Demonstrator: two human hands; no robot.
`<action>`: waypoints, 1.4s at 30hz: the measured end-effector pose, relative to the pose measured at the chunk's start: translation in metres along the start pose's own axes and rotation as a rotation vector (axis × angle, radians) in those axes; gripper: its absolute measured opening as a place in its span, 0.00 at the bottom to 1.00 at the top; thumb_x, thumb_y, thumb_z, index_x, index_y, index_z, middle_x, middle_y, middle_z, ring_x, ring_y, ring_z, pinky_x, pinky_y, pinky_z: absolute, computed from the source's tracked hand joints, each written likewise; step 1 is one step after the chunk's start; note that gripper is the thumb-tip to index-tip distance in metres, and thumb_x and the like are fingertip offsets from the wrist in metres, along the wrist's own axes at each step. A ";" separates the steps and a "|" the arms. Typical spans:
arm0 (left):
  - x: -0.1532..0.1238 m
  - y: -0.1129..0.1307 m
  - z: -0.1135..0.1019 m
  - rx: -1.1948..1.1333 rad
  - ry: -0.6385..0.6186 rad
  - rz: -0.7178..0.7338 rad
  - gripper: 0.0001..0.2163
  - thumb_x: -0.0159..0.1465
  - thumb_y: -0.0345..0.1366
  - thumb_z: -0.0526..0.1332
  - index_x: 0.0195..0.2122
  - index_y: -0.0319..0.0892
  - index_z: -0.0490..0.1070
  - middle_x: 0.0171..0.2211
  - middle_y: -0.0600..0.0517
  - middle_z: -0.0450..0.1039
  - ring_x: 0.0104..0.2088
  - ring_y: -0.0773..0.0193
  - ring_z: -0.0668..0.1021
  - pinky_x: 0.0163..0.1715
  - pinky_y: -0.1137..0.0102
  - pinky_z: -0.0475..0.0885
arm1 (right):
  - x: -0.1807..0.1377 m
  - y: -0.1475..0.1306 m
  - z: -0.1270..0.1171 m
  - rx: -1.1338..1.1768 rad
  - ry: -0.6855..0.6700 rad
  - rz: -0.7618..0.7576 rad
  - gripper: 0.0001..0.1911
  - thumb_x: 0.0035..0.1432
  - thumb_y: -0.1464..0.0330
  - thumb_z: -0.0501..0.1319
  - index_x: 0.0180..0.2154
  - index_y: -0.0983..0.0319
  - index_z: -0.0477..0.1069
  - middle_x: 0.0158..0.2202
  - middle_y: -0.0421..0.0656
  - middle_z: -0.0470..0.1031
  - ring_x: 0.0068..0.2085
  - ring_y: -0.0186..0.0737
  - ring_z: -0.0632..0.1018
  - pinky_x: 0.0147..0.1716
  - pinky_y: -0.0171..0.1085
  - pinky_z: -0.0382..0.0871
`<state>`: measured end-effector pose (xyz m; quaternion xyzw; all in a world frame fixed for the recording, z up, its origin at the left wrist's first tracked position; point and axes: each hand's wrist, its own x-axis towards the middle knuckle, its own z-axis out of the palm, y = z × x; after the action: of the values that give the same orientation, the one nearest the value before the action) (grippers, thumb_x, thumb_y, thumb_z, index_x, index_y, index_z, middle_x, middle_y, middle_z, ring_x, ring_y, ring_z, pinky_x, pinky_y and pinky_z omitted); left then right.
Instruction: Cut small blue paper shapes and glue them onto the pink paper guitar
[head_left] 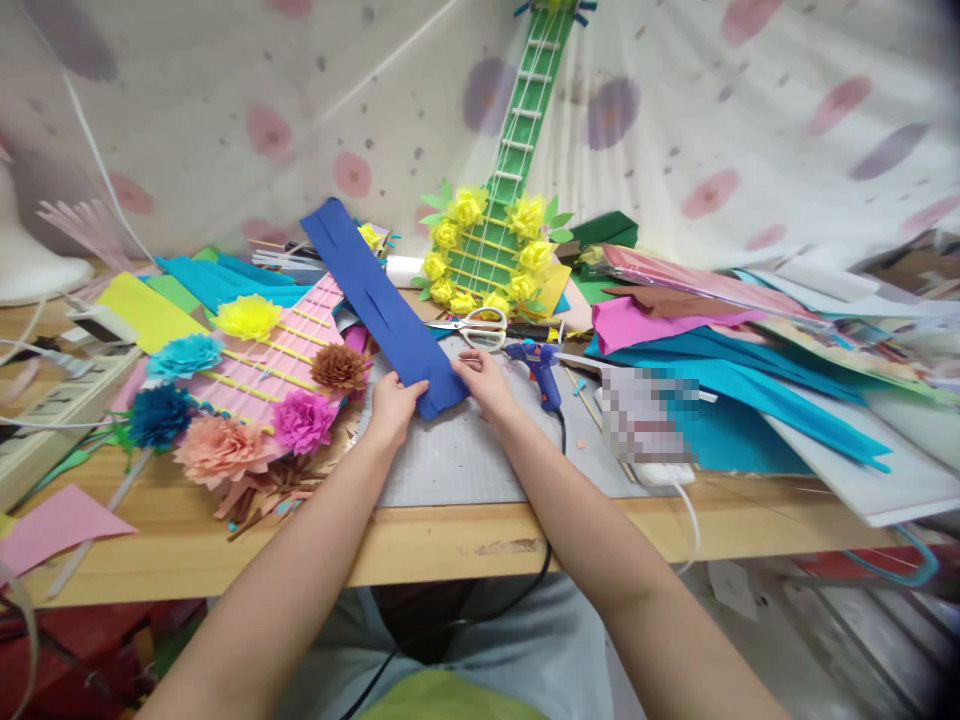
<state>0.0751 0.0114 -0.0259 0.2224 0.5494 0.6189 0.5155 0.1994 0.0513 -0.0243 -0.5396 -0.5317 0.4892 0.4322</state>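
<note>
Along the near edge of the desk (427, 527) the wood is bare and scuffed, and a black cord (563, 430) drops over it past the person's lap; a knee or forearm catching that loop could, I'd say, drag the blue glue gun (543, 375) at its other end. Further in lies a grey cutting mat (450, 468), with a heap of paper offcuts (281, 497) to its left that might cling to any stray glue. Above the mat the left hand (397, 408) and right hand (486, 383) grip the near end of a blue paper strip (375, 300), close together, thumbs on top. The strip slants away to the left, its far end unsupported by any hand, so a careless twist could crease it or sweep it against the flowered pink paper guitar body (259, 385) just beside it. The glue gun sits near the right hand; I can't tell whether it's hot, but if so, a slip sideways could burn. Behind are white-handled scissors (484, 328), with blue paper sheets (720, 380) spread to the right. Beyond stands a green paper guitar (495, 235) ringed with yellow flowers, and at the very back hangs a pale spotted curtain (300, 90).
</note>
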 end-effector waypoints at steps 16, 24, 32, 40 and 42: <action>0.001 0.011 -0.001 -0.206 0.024 -0.102 0.10 0.48 0.21 0.60 0.32 0.36 0.71 0.27 0.50 0.75 0.27 0.65 0.77 0.37 0.68 0.73 | -0.009 0.013 -0.118 -0.792 0.231 -0.071 0.27 0.47 0.57 0.62 0.46 0.65 0.67 0.45 0.53 0.73 0.45 0.48 0.74 0.43 0.42 0.66; -0.006 0.021 0.002 -0.391 -0.085 -0.243 0.11 0.54 0.20 0.57 0.38 0.34 0.71 0.26 0.49 0.76 0.26 0.66 0.77 0.34 0.70 0.75 | 0.010 0.029 -0.126 -0.714 0.476 -0.022 0.23 0.51 0.62 0.58 0.47 0.69 0.68 0.44 0.57 0.74 0.45 0.52 0.74 0.44 0.45 0.65; -0.002 0.011 0.004 -0.281 0.046 -0.199 0.17 0.53 0.17 0.53 0.41 0.36 0.71 0.29 0.49 0.75 0.34 0.60 0.79 0.45 0.58 0.71 | 0.007 0.029 -0.127 -0.814 0.423 -0.040 0.23 0.50 0.60 0.59 0.46 0.67 0.66 0.44 0.55 0.73 0.45 0.51 0.74 0.44 0.43 0.64; -0.004 0.012 0.004 -0.291 -0.025 -0.226 0.12 0.53 0.19 0.57 0.38 0.35 0.71 0.30 0.48 0.76 0.32 0.61 0.79 0.43 0.58 0.73 | -0.046 -0.004 -0.112 -1.013 0.275 -0.028 0.14 0.50 0.57 0.60 0.30 0.61 0.63 0.31 0.47 0.73 0.35 0.45 0.73 0.34 0.40 0.63; -0.003 0.011 0.004 -0.265 0.022 -0.231 0.15 0.52 0.16 0.56 0.38 0.36 0.70 0.28 0.48 0.75 0.33 0.60 0.79 0.42 0.59 0.74 | -0.048 -0.015 -0.095 -0.918 0.072 -0.061 0.15 0.51 0.55 0.59 0.27 0.60 0.62 0.27 0.42 0.72 0.30 0.40 0.72 0.30 0.37 0.61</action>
<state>0.0751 0.0117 -0.0139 0.0814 0.4904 0.6250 0.6019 0.2927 0.0097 0.0078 -0.6760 -0.6935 0.1713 0.1809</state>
